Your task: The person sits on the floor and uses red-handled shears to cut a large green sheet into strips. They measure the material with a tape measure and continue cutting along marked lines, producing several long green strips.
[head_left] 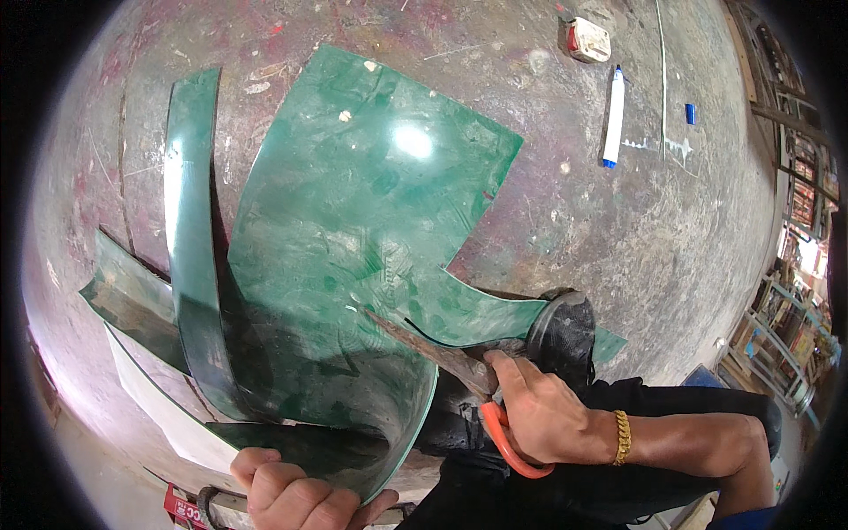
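A large green flexible sheet [353, 194] lies in front of me, its near part bent upward into a curl. My left hand [296, 495] is closed on the curl's lower edge. In my right hand [539, 406] is a pair of shears [464, 362] with orange handles and worn brown blades. The blades point up and left into a slit in the sheet. A tongue of the sheet runs right from the slit, under a black shoe [565, 331]. Part of the lower handle is hidden behind my fingers.
Left of the sheet lies a long curved green strip [190, 194], with another curled offcut [137, 287] beside it. On the stained concrete floor are a marker [614, 119], a blue cap [691, 114] and a small white-and-red box-like object [588, 41]. Cluttered racks [782, 327] line the right side.
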